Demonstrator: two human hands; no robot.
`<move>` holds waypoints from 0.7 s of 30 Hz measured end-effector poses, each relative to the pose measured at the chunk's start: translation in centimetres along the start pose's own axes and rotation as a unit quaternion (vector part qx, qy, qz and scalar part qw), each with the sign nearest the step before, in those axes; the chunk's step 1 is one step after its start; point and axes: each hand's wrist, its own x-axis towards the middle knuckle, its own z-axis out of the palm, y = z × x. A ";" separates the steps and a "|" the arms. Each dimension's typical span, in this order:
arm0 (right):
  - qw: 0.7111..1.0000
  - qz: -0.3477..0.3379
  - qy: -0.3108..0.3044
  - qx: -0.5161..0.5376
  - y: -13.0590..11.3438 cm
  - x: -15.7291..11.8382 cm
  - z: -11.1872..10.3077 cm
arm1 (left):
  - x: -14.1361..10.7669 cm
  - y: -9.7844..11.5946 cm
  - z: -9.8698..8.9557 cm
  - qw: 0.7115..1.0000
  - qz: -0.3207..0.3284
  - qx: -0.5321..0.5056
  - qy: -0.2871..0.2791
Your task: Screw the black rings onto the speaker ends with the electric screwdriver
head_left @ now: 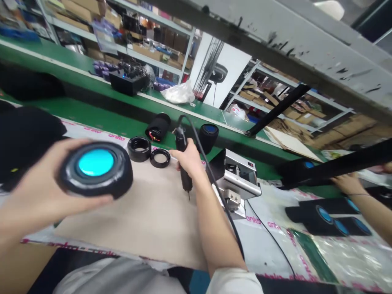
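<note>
Holding speaker housing (96, 169), electric screwdriver (185, 179)

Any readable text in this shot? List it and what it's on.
"anko": pink print, repeated on the plastic bench sheet.
Small label on the silver bench machine: too small to read.
Markings on the shelf cartons: too blurred to read.

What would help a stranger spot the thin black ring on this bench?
Find the tan cardboard sheet between the left hand and right hand. Just past its far edge lie two black rings. The one meant is thin and flat, nearest the right hand, beside a thicker, taller ring.
</note>
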 end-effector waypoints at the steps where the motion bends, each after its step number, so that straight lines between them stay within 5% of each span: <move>1: 0.999 0.015 0.004 -0.039 0.3 0.8 0.9 | -1.7 0.0 1.1 0.999 -0.014 -0.023 -0.036; 6: 0.978 0.042 0.027 -0.203 0.4 3.4 4.2 | -5.4 0.5 5.7 0.979 -0.033 -0.147 -0.136; 11: 0.962 0.053 0.025 -0.265 0.2 3.9 5.3 | -5.3 -0.3 6.0 0.970 -0.035 -0.177 -0.165; 17: 0.961 0.052 0.072 -0.262 -0.1 2.8 3.7 | -5.1 -0.9 5.8 0.967 0.000 -0.182 -0.180; 21: 0.974 0.014 0.086 -0.212 -1.3 -0.3 1.3 | -5.1 -0.9 5.9 0.965 0.007 -0.193 -0.179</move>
